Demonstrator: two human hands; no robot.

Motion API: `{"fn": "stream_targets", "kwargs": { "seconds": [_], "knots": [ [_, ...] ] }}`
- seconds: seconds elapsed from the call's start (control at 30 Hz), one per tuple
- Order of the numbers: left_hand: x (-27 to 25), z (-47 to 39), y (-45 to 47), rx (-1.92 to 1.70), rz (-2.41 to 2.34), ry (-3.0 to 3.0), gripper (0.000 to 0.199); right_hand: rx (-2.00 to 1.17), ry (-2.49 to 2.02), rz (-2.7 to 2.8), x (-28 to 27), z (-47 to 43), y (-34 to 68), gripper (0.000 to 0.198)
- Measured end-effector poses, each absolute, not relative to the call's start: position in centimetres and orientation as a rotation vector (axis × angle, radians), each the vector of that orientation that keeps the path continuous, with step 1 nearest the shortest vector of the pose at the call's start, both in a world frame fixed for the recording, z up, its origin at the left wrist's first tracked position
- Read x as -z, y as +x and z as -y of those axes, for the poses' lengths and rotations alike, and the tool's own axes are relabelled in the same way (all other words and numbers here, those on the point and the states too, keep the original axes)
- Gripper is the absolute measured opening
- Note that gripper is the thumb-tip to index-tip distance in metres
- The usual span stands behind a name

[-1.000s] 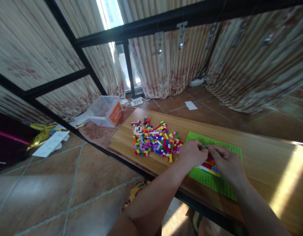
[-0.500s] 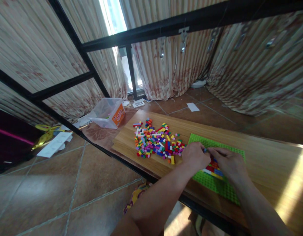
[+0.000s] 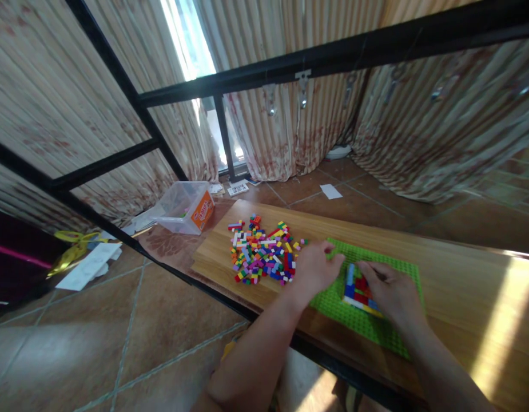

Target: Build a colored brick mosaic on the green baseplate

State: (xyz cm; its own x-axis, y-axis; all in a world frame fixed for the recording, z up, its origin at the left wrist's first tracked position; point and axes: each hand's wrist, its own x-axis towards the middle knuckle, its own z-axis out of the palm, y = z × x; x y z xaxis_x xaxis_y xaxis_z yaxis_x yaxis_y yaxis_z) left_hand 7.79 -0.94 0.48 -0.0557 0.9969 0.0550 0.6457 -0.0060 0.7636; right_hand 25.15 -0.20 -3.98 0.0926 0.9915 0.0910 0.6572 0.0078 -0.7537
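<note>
My left hand (image 3: 316, 268) hovers over the left edge of the green baseplate (image 3: 404, 337), between it and the brick pile. Its thumb and fingers are apart with nothing seen between them; the hand is slightly blurred. On the baseplate stands a low build of toy bricks (image 3: 357, 293) in blue, red, white and yellow, its right part covered by my right hand (image 3: 395, 294). The fingers of that hand are bent together at the build's far edge. What they hold, if anything, is hidden.
Loose colourful bricks (image 3: 264, 252) lie in a pile on the wooden tabletop (image 3: 215, 252). Beyond the table's left end is a clear plastic box (image 3: 181, 214) with an orange label. A black metal frame (image 3: 255, 80) crosses ahead, with striped curtains (image 3: 285, 137) behind it.
My left hand has drawn away from my right hand, leftward toward the brick pile, and its fingers have opened. More of the brick build shows. My right hand stays at the build.
</note>
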Motion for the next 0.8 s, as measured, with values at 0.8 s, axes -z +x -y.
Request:
{"fn": "stream_targets", "kwargs": {
  "seconds": [0.8],
  "knots": [
    [0.3, -7.4, -8.8, -0.294, -2.345, 1.919, 0.032, -0.451, -1.640, 1.792, 3.8, 1.1, 24.1, 0.041]
  ]
}}
